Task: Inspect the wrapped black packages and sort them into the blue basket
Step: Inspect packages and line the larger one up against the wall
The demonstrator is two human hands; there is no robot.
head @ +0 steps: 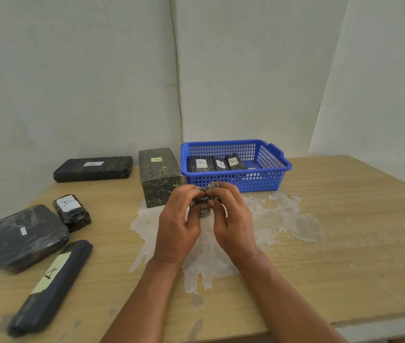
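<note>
Above the middle of the table, my left hand (178,216) and my right hand (231,219) together hold a small wrapped black package (204,200), fingers curled round it so most of it is hidden. Behind them stands the blue basket (258,180) with three labelled black packages (217,163) lying side by side inside. More wrapped black packages lie on the left: a small labelled one (71,212), a wide flat one (23,237), a long narrow one (50,285), a flat one at the back (94,168), and a tall box-shaped one (159,175).
The wooden table (332,256) has a peeled whitish patch (283,219) under and right of my hands. White walls close in behind, meeting in a corner. The table's front edge runs along the bottom right.
</note>
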